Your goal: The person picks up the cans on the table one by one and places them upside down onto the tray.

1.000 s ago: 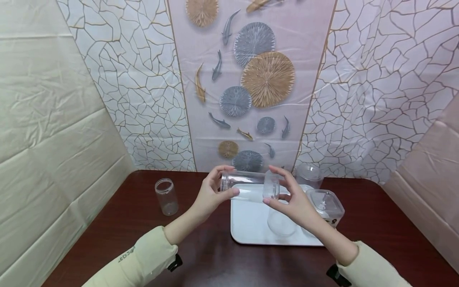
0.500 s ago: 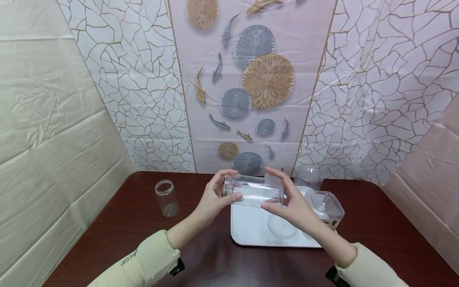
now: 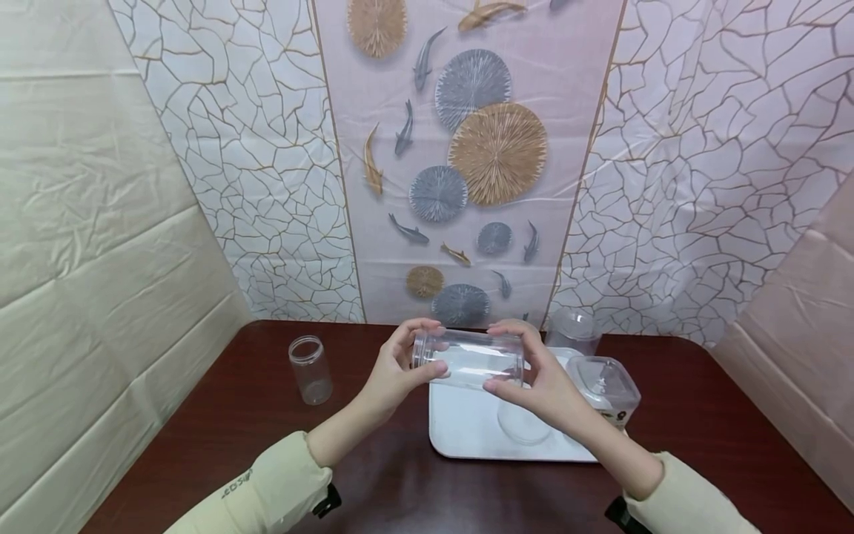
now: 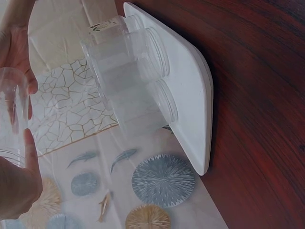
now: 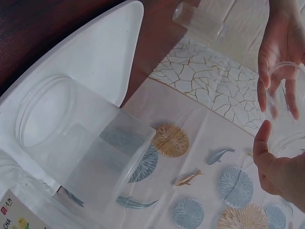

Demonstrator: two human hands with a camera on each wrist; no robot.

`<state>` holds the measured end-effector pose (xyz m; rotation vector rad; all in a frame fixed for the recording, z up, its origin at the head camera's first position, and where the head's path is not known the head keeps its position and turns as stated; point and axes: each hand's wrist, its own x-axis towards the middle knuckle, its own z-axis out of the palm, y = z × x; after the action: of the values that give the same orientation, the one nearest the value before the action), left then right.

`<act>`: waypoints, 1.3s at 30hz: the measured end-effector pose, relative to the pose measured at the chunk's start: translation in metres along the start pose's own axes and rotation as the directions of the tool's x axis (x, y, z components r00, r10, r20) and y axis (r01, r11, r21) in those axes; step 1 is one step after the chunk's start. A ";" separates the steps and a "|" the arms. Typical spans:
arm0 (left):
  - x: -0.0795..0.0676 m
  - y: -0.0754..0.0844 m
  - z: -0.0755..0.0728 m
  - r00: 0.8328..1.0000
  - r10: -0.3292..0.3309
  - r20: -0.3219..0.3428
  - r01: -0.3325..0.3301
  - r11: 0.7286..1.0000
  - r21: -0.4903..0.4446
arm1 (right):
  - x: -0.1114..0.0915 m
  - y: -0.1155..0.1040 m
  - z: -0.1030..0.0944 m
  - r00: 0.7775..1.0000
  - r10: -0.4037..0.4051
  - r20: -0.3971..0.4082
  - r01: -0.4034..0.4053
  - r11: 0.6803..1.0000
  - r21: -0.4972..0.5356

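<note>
A clear plastic jar (image 3: 470, 360) lies sideways in the air between both hands, above the tray. My left hand (image 3: 390, 372) grips its ridged neck end, thumb at the front and fingers behind. At the base end, my right hand (image 3: 543, 380) holds it with the thumb below and fingertips over the top. The right wrist view shows the jar (image 5: 298, 109) in outline between the two hands. Beneath it, another clear jar (image 5: 81, 138) stands mouth-down on the white tray (image 5: 109, 52).
A clear jar (image 3: 311, 371) stands upright on the dark wooden table (image 3: 233, 415) at left. On the tray's right side are a squarish labelled container (image 3: 607, 386) and a round clear one (image 3: 574, 330) behind it. A patterned cloth (image 3: 434, 245) hangs behind the table.
The held jar has tilted, its base end dipping slightly. My right fingertips have come down onto its upper side. The left hand keeps its grip, and the containers stay put.
</note>
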<state>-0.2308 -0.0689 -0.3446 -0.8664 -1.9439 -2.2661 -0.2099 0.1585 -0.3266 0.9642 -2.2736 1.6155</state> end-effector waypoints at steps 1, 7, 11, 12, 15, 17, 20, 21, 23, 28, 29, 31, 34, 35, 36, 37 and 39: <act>-0.001 0.001 0.000 1.000 -0.001 0.001 0.001 1.000 -0.005 | 0.000 0.000 0.000 1.000 0.000 0.000 0.000 1.000 0.001; -0.003 0.001 -0.004 1.000 -0.007 0.001 0.007 0.999 -0.045 | 0.000 0.000 0.002 1.000 0.009 -0.001 -0.009 1.000 -0.004; -0.003 -0.001 -0.007 1.000 -0.007 0.003 0.008 0.999 -0.047 | 0.000 0.000 0.002 1.000 0.014 0.006 -0.014 1.000 -0.004; -0.004 -0.001 -0.008 1.000 -0.009 0.004 0.009 0.999 -0.046 | 0.000 0.000 0.002 1.000 0.013 0.008 -0.013 1.000 -0.004; -0.004 -0.002 -0.010 1.000 -0.015 -0.001 0.015 0.999 -0.051 | 0.000 0.000 0.002 1.000 0.011 0.008 -0.011 1.000 -0.006; -0.005 -0.003 -0.011 1.000 -0.021 -0.007 0.020 0.998 -0.058 | 0.000 -0.001 0.002 1.000 0.002 0.003 -0.002 1.000 -0.009; -0.005 -0.004 -0.013 0.999 -0.030 -0.011 0.029 0.997 -0.065 | 0.001 -0.001 0.003 1.000 -0.012 -0.005 0.012 1.000 -0.015; -0.005 -0.004 -0.013 0.999 -0.033 -0.010 0.032 0.997 -0.065 | 0.002 -0.001 0.003 1.000 -0.016 -0.006 0.016 1.000 -0.015; -0.006 -0.005 -0.015 0.999 -0.037 -0.007 0.037 0.998 -0.058 | 0.002 -0.001 0.003 1.000 -0.020 -0.007 0.020 1.000 -0.017; -0.009 -0.006 -0.020 0.997 -0.060 -0.040 0.058 0.997 -0.049 | 0.002 -0.001 0.002 1.000 -0.015 -0.024 0.014 0.999 -0.041; -0.010 -0.006 -0.022 0.996 -0.068 -0.053 0.065 0.997 -0.045 | 0.002 -0.001 0.001 1.000 -0.013 -0.028 0.011 0.999 -0.048; -0.013 -0.006 -0.024 0.994 -0.081 -0.080 0.078 0.996 -0.038 | 0.002 -0.001 0.000 0.999 -0.007 -0.033 0.005 0.998 -0.055; -0.016 -0.005 -0.027 0.991 -0.093 -0.101 0.090 0.996 -0.029 | 0.003 0.000 -0.002 0.999 0.017 -0.037 -0.020 0.998 -0.068; -0.017 -0.005 -0.028 0.990 -0.094 -0.104 0.092 0.995 -0.031 | 0.004 0.000 -0.002 0.999 0.030 -0.037 -0.032 0.997 -0.071; -0.017 -0.005 -0.029 0.990 -0.095 -0.108 0.092 0.995 -0.032 | 0.004 0.000 -0.002 0.998 0.042 -0.039 -0.044 0.996 -0.076; -0.018 -0.005 -0.029 0.989 -0.096 -0.112 0.093 0.995 -0.034 | 0.005 0.000 -0.003 0.998 0.055 -0.040 -0.058 0.995 -0.081; -0.019 -0.005 -0.030 0.988 -0.100 -0.119 0.096 0.995 -0.036 | 0.006 0.000 -0.003 0.996 0.075 -0.042 -0.079 0.993 -0.090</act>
<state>-0.2282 -0.1019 -0.3587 -0.6329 -1.9459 -2.3464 -0.2147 0.1590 -0.3223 0.8265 -2.3633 1.5296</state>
